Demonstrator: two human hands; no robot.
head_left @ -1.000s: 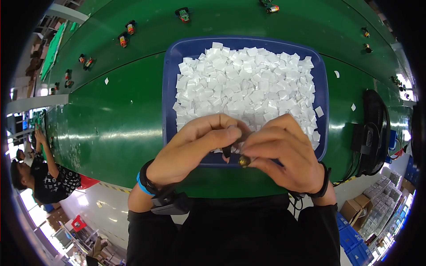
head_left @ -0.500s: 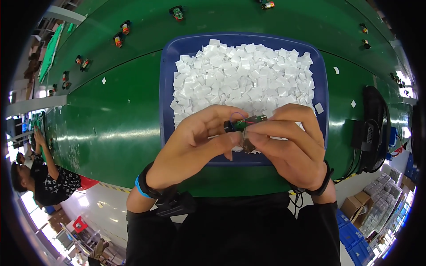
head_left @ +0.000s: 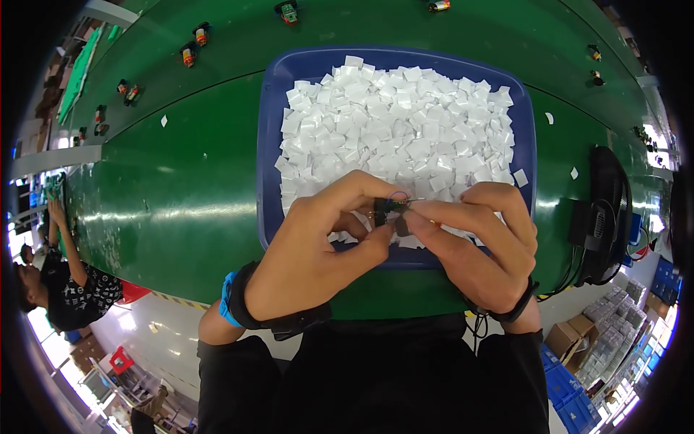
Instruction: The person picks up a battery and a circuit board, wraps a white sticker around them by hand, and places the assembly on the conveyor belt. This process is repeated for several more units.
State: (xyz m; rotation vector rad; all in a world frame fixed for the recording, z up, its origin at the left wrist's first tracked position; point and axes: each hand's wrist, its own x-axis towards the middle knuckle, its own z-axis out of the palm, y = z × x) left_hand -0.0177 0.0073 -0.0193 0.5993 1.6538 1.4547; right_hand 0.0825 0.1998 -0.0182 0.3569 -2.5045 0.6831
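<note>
Over the near side of a blue plastic tub [head_left: 268,145], my two hands hold a small green circuit board assembly [head_left: 395,207] with a black part at its left end and a thin purple wire loop. My left hand [head_left: 314,249] pinches the black end between thumb and fingers. Thumb and forefinger of my right hand [head_left: 488,242] close on the other end, covering much of it. A dark brownish square piece [head_left: 402,226] hangs below the board by the fingertips; how it is joined is hidden. Beneath lies a heap of small white paper-like squares [head_left: 397,123] filling the tub.
Along the far green bench [head_left: 361,29] lie several small electronic assemblies [head_left: 288,12], some with orange cylinders. To the right stands a black bag-like object [head_left: 603,217] with cables. At left, another person [head_left: 79,282] reaches to the bench. Cardboard boxes [head_left: 571,336] and blue crates [head_left: 575,394] stand at lower right.
The board assembly has turned in my fingers; its red wire and metal right end no longer show. My left hand has rolled slightly, and my right fingers have shifted along the board.
</note>
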